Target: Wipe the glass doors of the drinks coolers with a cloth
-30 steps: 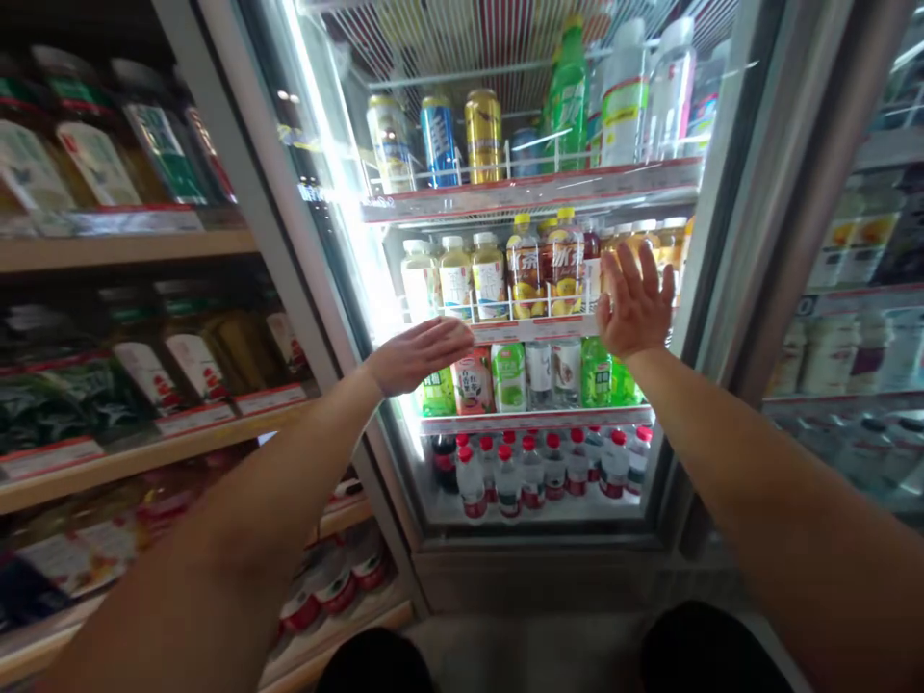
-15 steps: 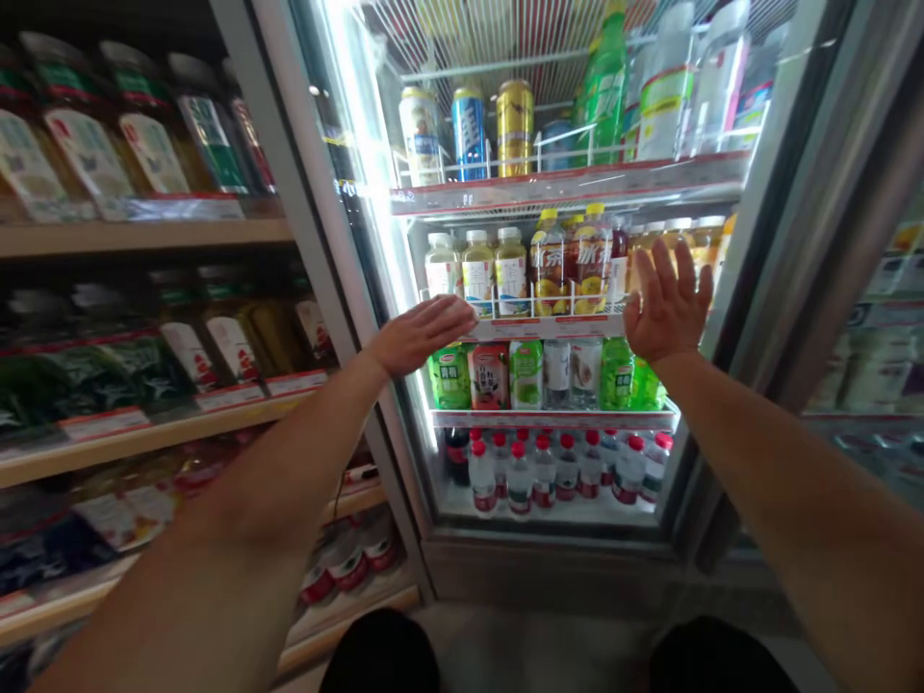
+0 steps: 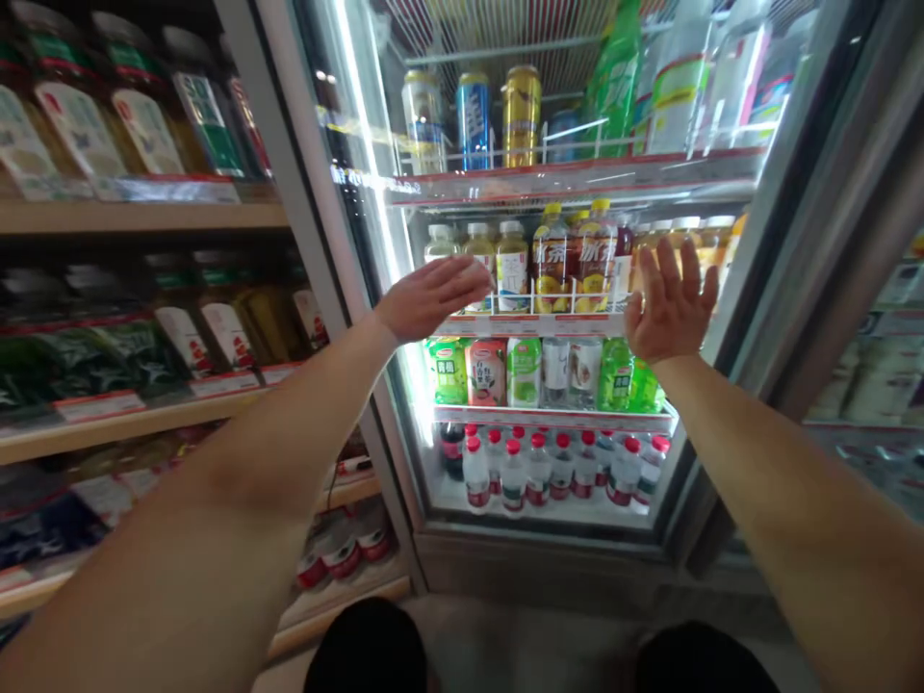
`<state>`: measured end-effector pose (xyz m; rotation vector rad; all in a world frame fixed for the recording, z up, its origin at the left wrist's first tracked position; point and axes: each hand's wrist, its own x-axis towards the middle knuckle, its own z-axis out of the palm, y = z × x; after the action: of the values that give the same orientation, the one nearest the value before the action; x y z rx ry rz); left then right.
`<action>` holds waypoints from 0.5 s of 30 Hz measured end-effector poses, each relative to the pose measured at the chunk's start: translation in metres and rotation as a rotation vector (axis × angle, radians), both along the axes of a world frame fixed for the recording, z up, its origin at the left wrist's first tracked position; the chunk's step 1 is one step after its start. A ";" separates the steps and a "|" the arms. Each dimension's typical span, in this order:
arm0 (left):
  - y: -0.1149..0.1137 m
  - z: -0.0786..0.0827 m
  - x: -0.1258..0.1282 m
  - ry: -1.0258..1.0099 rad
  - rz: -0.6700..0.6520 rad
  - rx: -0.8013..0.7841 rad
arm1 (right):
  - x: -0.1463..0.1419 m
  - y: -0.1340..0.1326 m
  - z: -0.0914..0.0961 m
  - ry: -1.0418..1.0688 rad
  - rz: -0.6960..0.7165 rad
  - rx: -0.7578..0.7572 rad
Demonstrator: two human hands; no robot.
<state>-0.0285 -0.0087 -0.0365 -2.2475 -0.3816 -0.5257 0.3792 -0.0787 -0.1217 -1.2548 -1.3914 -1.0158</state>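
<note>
My left hand (image 3: 433,296) is stretched out flat with fingers together, in front of the glass door (image 3: 375,241) of a lit drinks fridge, level with a row of pale yellow bottles (image 3: 498,260). My right hand (image 3: 670,303) is open with fingers spread upward, in front of the right side of the same shelf, near orange-labelled tea bottles (image 3: 577,260). Neither hand holds anything. Whether the palms touch the glass I cannot tell.
The fridge holds cans (image 3: 473,115) on the upper shelf, green-labelled bottles (image 3: 526,371) lower, and red-capped water bottles (image 3: 555,472) at the bottom. Wooden shelves (image 3: 144,217) of bottled goods stand to the left. Another fridge (image 3: 887,356) is to the right.
Both hands have risen slightly against the shelves, the left hand more. The view has shifted so the fridge sits a little further right and higher.
</note>
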 end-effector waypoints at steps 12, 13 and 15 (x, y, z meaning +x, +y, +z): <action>-0.009 -0.029 0.039 0.258 -0.142 0.032 | -0.001 -0.002 -0.001 -0.061 -0.047 0.048; -0.007 -0.017 0.037 0.235 -0.145 0.037 | -0.001 -0.003 -0.001 -0.056 -0.044 0.040; 0.001 0.008 0.035 0.045 -0.119 0.071 | -0.003 -0.004 0.000 -0.038 -0.034 0.011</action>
<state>0.0065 -0.0078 -0.0289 -2.2186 -0.2037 -0.5408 0.3765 -0.0827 -0.1217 -1.2606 -1.3961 -1.0742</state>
